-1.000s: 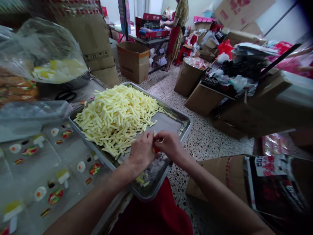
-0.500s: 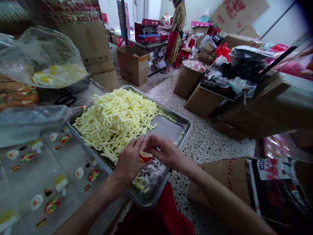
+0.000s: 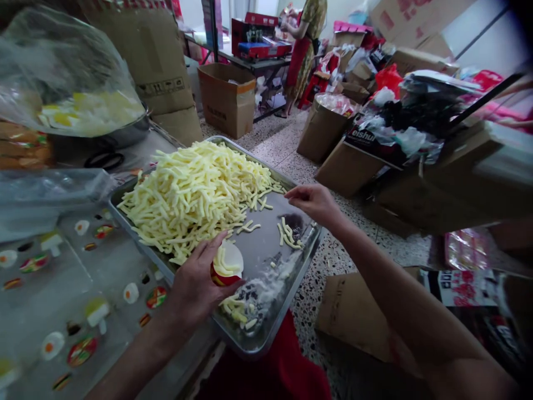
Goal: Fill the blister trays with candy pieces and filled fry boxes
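Observation:
My left hand [image 3: 202, 278] is wrapped round a small red French fry carton [image 3: 227, 279] with a pale inner back. Several pale yellow fry-shaped strips [image 3: 224, 262] stick out of its mouth. Over the right rim of the metal tray [image 3: 266, 333] hovers my right hand [image 3: 314, 204], its fingertips pressed together; whether anything is between them is hidden. A few loose strips [image 3: 288, 233] lie on the tray just below that hand. The big heap of pale yellow strips [image 3: 195, 194] fills the tray's far left part.
On the left, a plastic-covered surface [image 3: 112, 244] carries rows of tiny food shapes. Behind it are a clear bag of yellow and white pieces [image 3: 83, 111] and black-handled scissors [image 3: 104, 160]. Cardboard boxes [image 3: 350, 169] crowd the right. A person [image 3: 306, 50] stands at a far table.
My right hand has moved away from the carton to the tray's right rim. Strips now show in the carton, and loose strips lie on the tray's right part. My left hand keeps its hold.

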A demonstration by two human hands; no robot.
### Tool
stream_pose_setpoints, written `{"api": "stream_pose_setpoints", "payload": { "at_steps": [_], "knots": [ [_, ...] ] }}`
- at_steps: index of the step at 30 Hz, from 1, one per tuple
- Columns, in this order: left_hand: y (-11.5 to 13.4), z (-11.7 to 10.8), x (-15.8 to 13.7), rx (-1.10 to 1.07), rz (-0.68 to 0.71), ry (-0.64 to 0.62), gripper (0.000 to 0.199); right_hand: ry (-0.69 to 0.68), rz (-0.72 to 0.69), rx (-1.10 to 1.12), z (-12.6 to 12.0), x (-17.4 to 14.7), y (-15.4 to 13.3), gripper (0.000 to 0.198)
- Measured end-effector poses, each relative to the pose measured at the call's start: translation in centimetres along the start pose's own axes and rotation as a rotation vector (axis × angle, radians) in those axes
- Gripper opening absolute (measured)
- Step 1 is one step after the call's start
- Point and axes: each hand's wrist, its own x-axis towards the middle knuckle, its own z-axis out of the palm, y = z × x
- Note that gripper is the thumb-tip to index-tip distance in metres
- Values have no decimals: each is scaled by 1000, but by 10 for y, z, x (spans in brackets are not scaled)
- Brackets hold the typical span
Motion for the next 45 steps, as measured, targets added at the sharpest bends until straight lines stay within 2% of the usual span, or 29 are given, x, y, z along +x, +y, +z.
{"api": "stream_pose_setpoints", "payload": {
  "at_steps": [3,5,7,9,13,18,22,24,26,28,29,31,33,36,38,41,43,45],
  "knots": [
    [6,-2,7,27,24,-5,92,48,5,-55,-15,-10,1,19],
    [8,-6,11,47,27,4,92,59,18,-178,-20,-19,-7,18],
    [7,-11,13,67,8,25,93,43,76,-374,-20,-30,-19,32],
    [6,-15,15,86,-32,46,93,-20,128,-563,-10,-43,-31,41],
    [9,-16,19,86,-49,38,91,-163,196,-760,23,-60,-51,41],
    [24,-5,27,68,-23,-46,95,-283,319,-739,42,-57,-60,18],
    [30,7,33,68,-44,-133,96,-182,329,-547,44,-52,-47,12],
    [30,13,35,59,-63,-169,97,-102,365,-248,46,-50,-38,10],
    [29,18,38,35,-87,-173,98,-4,394,190,50,-46,-37,15],
    [30,23,39,-7,-104,-145,97,138,357,574,58,-43,-45,22],
    [31,25,39,-31,-112,-119,97,220,315,697,64,-43,-52,24],
    [35,30,40,-83,-127,-51,96,347,235,789,76,-44,-68,24],
    [40,35,40,-116,-128,30,95,382,183,718,87,-50,-81,20],
    [47,38,40,-51,-120,150,87,317,121,412,89,-64,-91,13],
    [50,38,39,63,-109,192,82,222,70,133,80,-73,-96,9],
    [55,36,37,219,-74,196,77,-19,-18,-260,60,-83,-108,16],
    [57,33,34,290,-69,220,70,-150,-89,-403,52,-85,-118,18],
    [59,29,31,335,-72,256,66,-148,-141,-434,50,-84,-126,20]
  ]
}}
